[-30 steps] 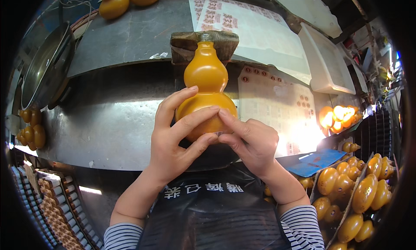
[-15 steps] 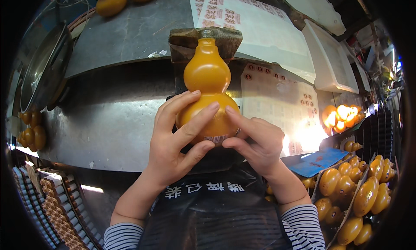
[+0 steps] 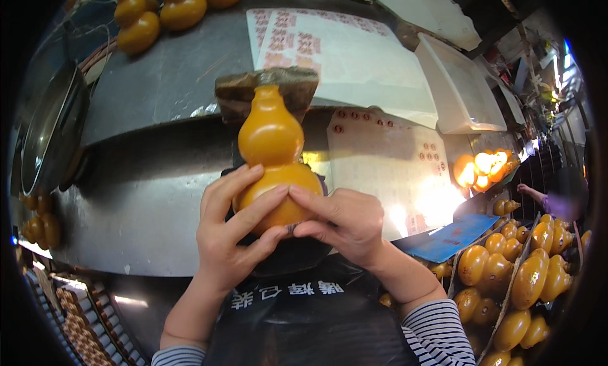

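Observation:
A glossy orange-yellow gourd-shaped bottle (image 3: 271, 138) lies with its neck away from me, resting on a notched wooden block (image 3: 235, 90). My left hand (image 3: 231, 220) wraps the left side of its lower bulb, fingers on top and thumb toward the base. On the other side, my right hand (image 3: 348, 226) grips the bulb, its index fingertip meeting my left index finger and its thumb low near the base. A label with a barcode at the base is mostly covered by my fingers and thumbs.
Sticker sheets (image 3: 354, 55) cover the table's far side, and another sheet (image 3: 386, 163) lies right of the bottle. A white plastic tray (image 3: 459, 87) stands beyond. Crated gourd bottles (image 3: 494, 268) and a blue flat piece (image 3: 453, 237) are at right. A person in purple (image 3: 560, 201) shows there.
The view has shifted, so the bottle and hands sit lower and further left in it. My right index fingertip has closed in on my left one. A person in purple has appeared at right.

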The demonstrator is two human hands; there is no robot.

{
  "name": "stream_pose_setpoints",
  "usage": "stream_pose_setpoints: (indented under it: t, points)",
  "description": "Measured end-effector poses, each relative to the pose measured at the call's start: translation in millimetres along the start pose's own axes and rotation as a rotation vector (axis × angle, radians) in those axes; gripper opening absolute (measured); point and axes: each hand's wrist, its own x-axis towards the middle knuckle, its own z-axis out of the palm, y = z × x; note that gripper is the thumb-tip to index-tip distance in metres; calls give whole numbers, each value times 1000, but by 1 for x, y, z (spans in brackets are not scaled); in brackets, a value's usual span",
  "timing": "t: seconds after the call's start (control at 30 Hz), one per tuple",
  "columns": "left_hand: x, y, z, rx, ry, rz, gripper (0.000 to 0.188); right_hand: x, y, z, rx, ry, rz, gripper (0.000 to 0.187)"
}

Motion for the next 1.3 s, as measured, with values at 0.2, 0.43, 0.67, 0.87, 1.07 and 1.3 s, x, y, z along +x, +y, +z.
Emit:
stream_pose_setpoints:
  t: [0.2,0.43,0.67,0.87,1.07,1.3]
  points:
    - [0,3,-3,-104,2,-61,45,-3,5,-1,-28,-14,-13,51]
    - [-5,-11,1,31,-36,42,58,-3,-1,-4,217,-14,234,47]
    - [11,11,7,-184,-3,-165,93,22,62,-59,867,322,801,26]
    - [9,9,10,-77,6,-161,97,37,-11,-49,155,-66,209,41]
    - [5,8,12,-99,31,-154,93,69,-2,-17,19,-45,19,40]
    - [4,-3,-1,-453,-63,-244,70,21,-23,-21,-248,-26,-396,20]
